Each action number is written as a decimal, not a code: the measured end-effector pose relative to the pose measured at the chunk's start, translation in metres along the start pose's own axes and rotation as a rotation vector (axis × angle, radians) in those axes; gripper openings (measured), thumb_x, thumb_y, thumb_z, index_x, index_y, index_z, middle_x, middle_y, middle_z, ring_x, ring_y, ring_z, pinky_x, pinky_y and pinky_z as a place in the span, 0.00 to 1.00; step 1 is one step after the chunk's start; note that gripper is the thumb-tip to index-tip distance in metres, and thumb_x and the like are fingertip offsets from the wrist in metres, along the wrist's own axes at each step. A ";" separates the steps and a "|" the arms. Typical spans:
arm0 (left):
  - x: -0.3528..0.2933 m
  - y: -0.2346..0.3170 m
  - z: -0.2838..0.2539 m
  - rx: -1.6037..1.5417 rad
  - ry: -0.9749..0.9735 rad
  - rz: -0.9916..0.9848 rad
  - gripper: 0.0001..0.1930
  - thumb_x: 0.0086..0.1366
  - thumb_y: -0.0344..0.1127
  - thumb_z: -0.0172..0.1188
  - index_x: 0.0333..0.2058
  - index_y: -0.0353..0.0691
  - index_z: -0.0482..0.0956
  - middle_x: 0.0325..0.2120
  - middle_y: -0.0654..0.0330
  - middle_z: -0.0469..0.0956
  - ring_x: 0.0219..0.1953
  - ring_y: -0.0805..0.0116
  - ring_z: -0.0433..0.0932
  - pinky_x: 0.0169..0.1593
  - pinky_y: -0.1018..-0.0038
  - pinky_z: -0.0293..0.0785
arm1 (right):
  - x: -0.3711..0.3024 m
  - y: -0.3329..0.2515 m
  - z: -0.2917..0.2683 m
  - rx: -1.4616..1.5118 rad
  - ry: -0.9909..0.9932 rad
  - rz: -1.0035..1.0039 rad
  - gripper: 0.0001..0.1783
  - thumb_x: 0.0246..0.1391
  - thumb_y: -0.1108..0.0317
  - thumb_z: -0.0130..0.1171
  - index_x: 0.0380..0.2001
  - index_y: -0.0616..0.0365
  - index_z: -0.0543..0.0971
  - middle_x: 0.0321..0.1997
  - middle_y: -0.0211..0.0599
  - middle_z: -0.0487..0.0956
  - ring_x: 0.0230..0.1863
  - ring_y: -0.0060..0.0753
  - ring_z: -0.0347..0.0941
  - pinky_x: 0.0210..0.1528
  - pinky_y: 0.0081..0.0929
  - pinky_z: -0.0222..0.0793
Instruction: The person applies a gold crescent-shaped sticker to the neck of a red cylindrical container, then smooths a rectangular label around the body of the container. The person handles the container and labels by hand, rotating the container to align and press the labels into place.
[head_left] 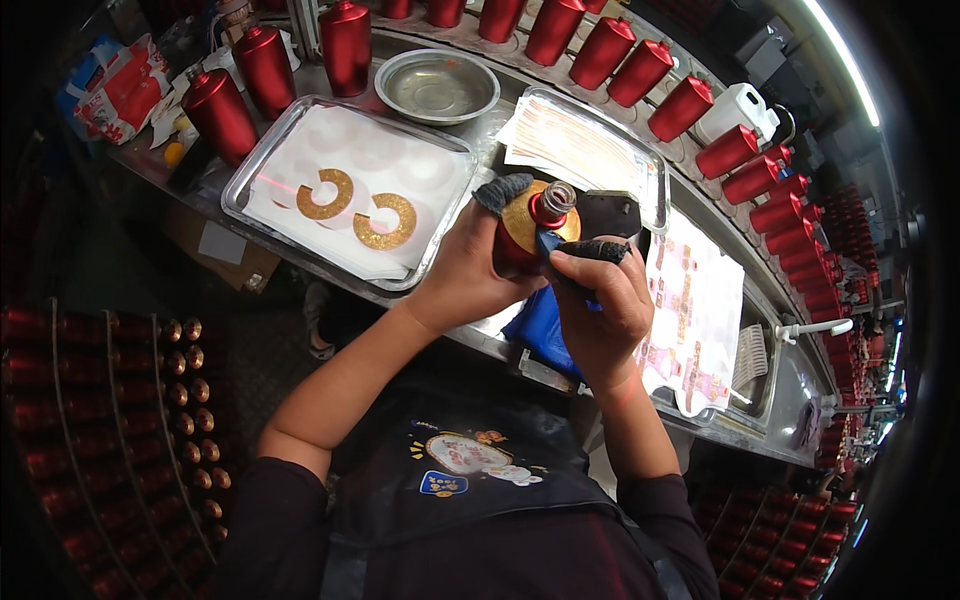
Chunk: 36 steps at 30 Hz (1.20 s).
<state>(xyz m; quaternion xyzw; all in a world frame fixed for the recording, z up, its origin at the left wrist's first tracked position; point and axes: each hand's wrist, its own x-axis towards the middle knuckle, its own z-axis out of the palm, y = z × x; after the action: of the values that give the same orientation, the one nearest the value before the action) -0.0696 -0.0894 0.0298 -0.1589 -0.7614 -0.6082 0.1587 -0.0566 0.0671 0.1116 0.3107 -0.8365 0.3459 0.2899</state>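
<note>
My left hand (pixel 465 262) is wrapped round a red bottle (pixel 554 203) with an uncapped, clear-rimmed neck, tilted toward me. A gold decal (pixel 522 218) lies on its shoulder around the neck. Pinched in my right hand (pixel 608 305) is a small dark blue piece (pixel 549 241), touching the shoulder beside the neck; most of it is hidden by my fingers. Black covers wrap a finger on each hand. Left of the bottle, a metal tray (pixel 232 190) holds white sheets with two C-shaped gold decals (pixel 325 195).
A metal bowl (pixel 437 88) stands behind the tray. Farther right are a second tray (pixel 655 160) with printed sheets and a decal sheet (pixel 690 300) beside a sink (pixel 765 370). Red bottles (pixel 604 52) line the curved far edge. A blue cloth (pixel 545 330) hangs at the near edge.
</note>
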 end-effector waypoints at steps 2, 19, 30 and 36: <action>-0.003 0.006 0.019 0.183 0.154 0.005 0.41 0.46 0.35 0.74 0.59 0.40 0.64 0.49 0.47 0.69 0.50 0.42 0.72 0.53 0.55 0.71 | 0.001 -0.003 0.004 -0.011 0.004 -0.013 0.16 0.35 0.82 0.71 0.31 0.56 0.83 0.29 0.37 0.78 0.34 0.43 0.76 0.37 0.33 0.72; -0.006 -0.007 -0.001 -0.059 -0.157 -0.102 0.41 0.48 0.39 0.77 0.59 0.40 0.67 0.53 0.50 0.70 0.57 0.50 0.72 0.60 0.59 0.68 | -0.010 0.000 -0.007 0.028 0.096 -0.011 0.18 0.37 0.82 0.72 0.36 0.56 0.84 0.30 0.35 0.78 0.32 0.42 0.75 0.37 0.33 0.71; -0.014 -0.049 0.009 -0.673 -0.021 -0.449 0.39 0.64 0.37 0.67 0.69 0.43 0.54 0.62 0.59 0.66 0.62 0.64 0.68 0.65 0.65 0.65 | -0.037 -0.007 -0.011 -0.035 0.152 -0.085 0.12 0.43 0.71 0.67 0.34 0.54 0.79 0.31 0.35 0.73 0.38 0.42 0.74 0.39 0.35 0.71; -0.018 -0.026 0.017 -0.106 -0.061 -0.094 0.49 0.52 0.34 0.78 0.67 0.41 0.54 0.61 0.56 0.67 0.59 0.64 0.72 0.61 0.67 0.70 | -0.043 0.001 -0.054 0.785 0.134 0.515 0.11 0.55 0.76 0.65 0.43 0.61 0.81 0.39 0.34 0.82 0.44 0.24 0.78 0.48 0.25 0.73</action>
<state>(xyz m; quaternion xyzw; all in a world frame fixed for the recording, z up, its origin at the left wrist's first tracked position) -0.0657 -0.0792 -0.0049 -0.1498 -0.7392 -0.6492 0.0982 -0.0151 0.1221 0.1133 0.1564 -0.6716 0.7160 0.1088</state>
